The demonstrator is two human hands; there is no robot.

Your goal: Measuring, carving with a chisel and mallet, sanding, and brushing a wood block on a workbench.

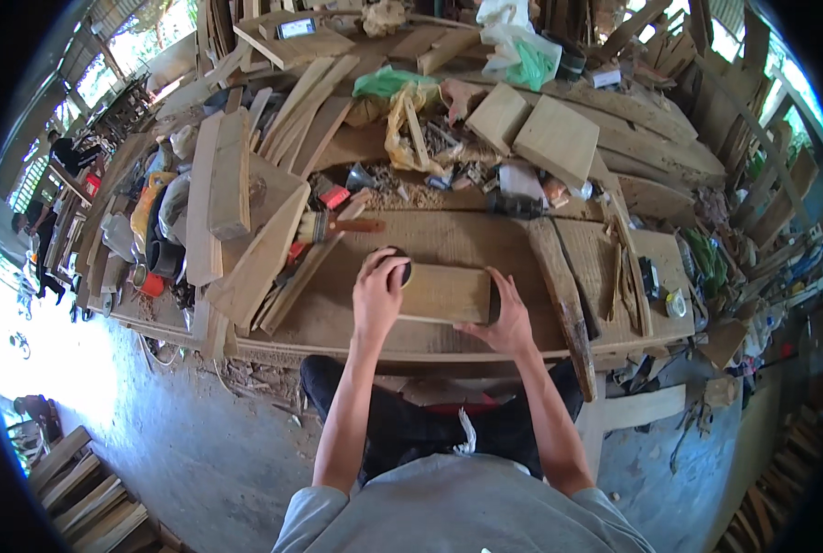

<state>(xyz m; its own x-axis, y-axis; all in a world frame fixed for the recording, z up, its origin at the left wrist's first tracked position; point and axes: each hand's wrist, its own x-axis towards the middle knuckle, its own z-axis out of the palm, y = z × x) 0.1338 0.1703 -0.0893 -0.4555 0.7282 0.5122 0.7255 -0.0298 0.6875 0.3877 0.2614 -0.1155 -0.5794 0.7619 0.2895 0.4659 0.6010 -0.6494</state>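
Observation:
A flat rectangular wood block (446, 293) lies on the plank-topped bench in front of me. My left hand (377, 293) is closed around a dark, round, disc-like thing (405, 267) at the block's left end; its exact kind is not plain. At the opposite end my right hand (507, 318) grips the block, thumb along the near edge and fingers over the far right corner. A paintbrush (356, 225) with a brown handle lies beyond my left hand. To the right of my right hand a long rough wood strip (564, 300) slants off the bench's front edge.
Boards (230, 175) are stacked at the left, and two pale wood blocks (556, 140) sit at the far right. Plastic bags (522, 55), shavings and a dark tool (515, 205) clutter the back. A tape roll (676, 304) lies right. Persons (41, 230) are far left.

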